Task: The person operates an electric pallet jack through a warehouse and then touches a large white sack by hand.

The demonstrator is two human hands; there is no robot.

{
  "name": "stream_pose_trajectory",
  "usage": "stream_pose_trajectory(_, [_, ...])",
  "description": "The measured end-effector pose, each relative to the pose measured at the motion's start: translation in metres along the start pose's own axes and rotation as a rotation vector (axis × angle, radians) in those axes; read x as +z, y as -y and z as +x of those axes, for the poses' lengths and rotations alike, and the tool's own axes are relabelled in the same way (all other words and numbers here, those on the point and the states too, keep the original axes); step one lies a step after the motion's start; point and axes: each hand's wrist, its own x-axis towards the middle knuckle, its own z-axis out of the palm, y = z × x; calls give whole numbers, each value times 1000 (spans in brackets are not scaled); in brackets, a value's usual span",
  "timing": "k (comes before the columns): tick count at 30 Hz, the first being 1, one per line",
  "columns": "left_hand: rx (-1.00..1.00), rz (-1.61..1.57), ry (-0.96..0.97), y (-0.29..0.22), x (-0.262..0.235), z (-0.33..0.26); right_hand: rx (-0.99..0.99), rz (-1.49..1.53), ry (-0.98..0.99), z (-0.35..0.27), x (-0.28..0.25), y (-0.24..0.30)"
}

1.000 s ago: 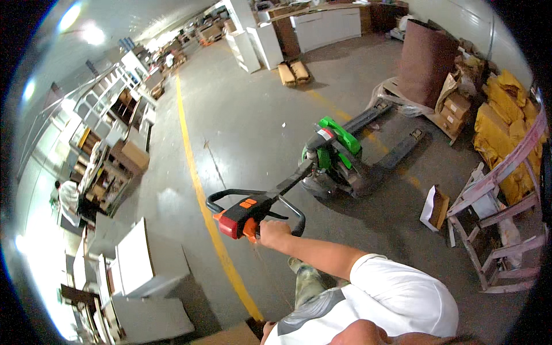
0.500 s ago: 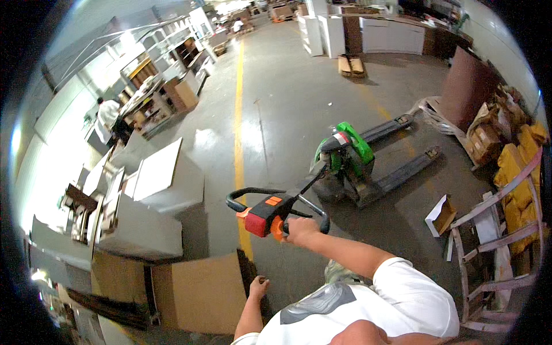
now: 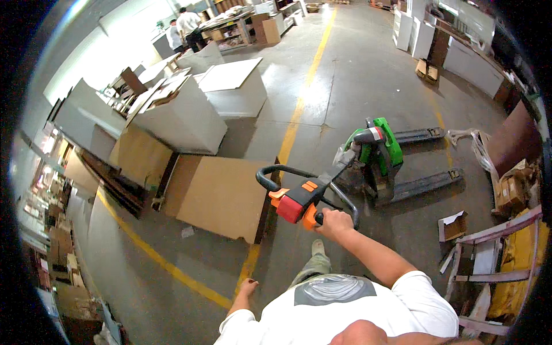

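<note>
In the head view, looking down, a green and black pallet truck stands on a grey workshop floor, ahead and slightly right of the person. Its two dark forks point right, carrying nothing visible. Its tiller slants back to a red, black and orange control head framed by a black loop handle.

The person's right hand is closed around the right side of that loop, beside the orange part. The left hand hangs low, fingers loosely curled, apparently holding nothing; the nearest thing is a flat brown panel just ahead.

The truck looks heavy and rigid, but should roll readily on its wheels. The tiller seems stiff, a long lever for steering; the loop's sides look the surest hold, the orange controls and painted cover less so.

White cabinets stand left; a pinkish ladder-like frame and yellow sacks lie right.
</note>
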Motion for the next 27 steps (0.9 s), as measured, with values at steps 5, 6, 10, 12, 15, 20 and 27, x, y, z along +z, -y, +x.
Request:
stream_pose_trajectory(5, [161, -153, -191, 105, 49, -54, -66, -106, -32, -85, 27, -3])
stream_pose_trajectory(6, [243, -164, -253, 117, 50, -68, -69, -101, -29, -107, 38, 0])
stream_pose_trajectory(10, [472, -98, -234, 118, 42, -126, -107, -125, -13, -192, 90, 1])
stream_pose_trajectory(12, [761, 72, -598, 88, 25, -160, -127, -99, 51, -231, 106, 6])
stream_pose_trajectory(15, [1084, 36, -697, 63, -7, -211, -152, -66, 50, -292, 129, 18])
stream_pose_trajectory(20, [1443, 289, -724, 70, -40, -294, -185, -109, 154, -408, 152, 55])
stream_pose_trajectory(27, [1510, 590, -549, 177, -80, -347, -160, -27, 216, -536, 193, 112])
